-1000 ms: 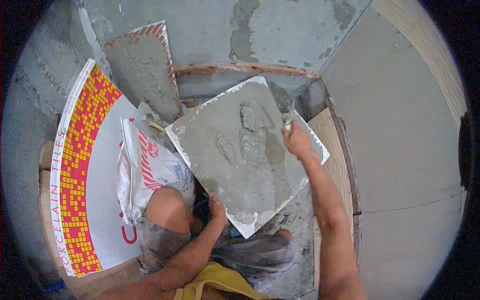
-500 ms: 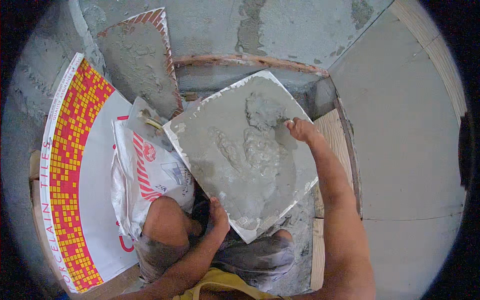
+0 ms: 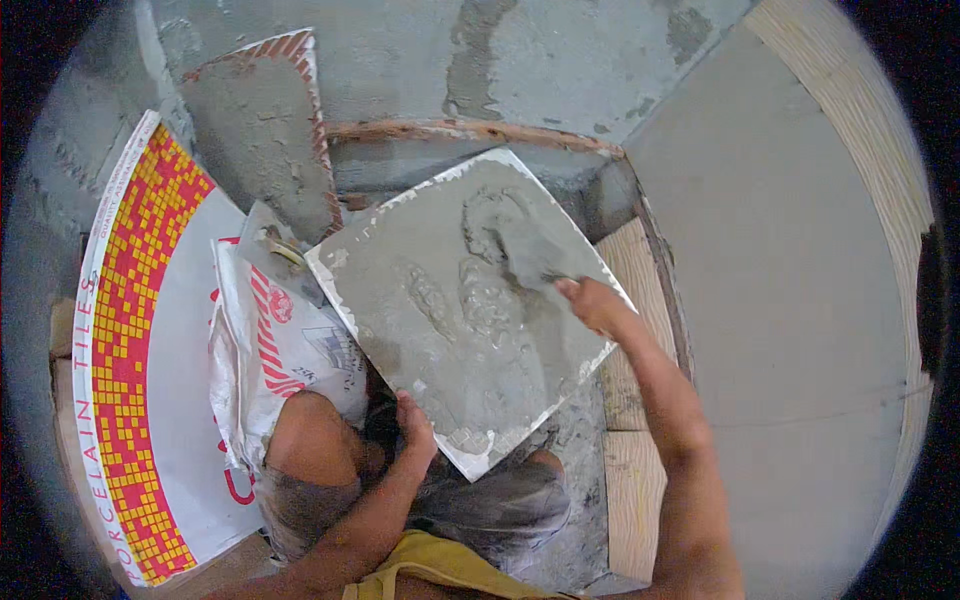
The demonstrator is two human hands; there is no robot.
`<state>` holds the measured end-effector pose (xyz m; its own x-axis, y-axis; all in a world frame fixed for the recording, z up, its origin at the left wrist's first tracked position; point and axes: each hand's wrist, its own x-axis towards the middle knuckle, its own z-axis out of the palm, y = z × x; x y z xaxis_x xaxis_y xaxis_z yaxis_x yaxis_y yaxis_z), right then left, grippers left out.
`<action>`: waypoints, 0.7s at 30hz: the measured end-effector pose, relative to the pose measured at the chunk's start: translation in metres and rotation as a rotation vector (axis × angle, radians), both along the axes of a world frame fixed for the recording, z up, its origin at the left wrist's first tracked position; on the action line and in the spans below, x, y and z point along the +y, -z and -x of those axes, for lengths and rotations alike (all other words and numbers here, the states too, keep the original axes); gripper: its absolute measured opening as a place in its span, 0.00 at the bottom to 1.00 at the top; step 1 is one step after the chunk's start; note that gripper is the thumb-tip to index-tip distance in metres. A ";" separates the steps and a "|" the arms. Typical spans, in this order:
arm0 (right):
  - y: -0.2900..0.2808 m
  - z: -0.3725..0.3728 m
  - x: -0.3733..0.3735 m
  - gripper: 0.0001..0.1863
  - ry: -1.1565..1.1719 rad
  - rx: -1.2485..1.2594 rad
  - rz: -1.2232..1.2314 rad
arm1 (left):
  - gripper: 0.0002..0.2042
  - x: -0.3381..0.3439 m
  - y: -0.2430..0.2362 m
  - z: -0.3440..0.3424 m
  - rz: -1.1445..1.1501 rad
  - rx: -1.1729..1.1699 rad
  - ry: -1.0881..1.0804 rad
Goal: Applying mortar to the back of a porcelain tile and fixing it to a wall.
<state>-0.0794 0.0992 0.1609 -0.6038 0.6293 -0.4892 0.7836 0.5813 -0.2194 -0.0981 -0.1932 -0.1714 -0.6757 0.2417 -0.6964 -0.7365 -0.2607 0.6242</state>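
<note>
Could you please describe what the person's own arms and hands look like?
The left hand and right hand wear no gloves; the left arm and right arm show no sleeves or watch. A yellow top shows below.

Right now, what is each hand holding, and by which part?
The right hand grips a trowel by its handle. The left hand holds the mortar-covered tile by its lower-left edge, fingers partly hidden.
</note>
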 end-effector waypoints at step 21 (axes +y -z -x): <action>0.062 -0.112 -0.003 0.34 0.623 0.065 0.321 | 0.28 0.011 0.006 0.010 0.098 -0.035 -0.011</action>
<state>0.0322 0.0962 0.0987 -0.2124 0.6980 -0.6839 0.9292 -0.0724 -0.3624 -0.1080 -0.1826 -0.1770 -0.6530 0.1646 -0.7392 -0.7556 -0.2077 0.6212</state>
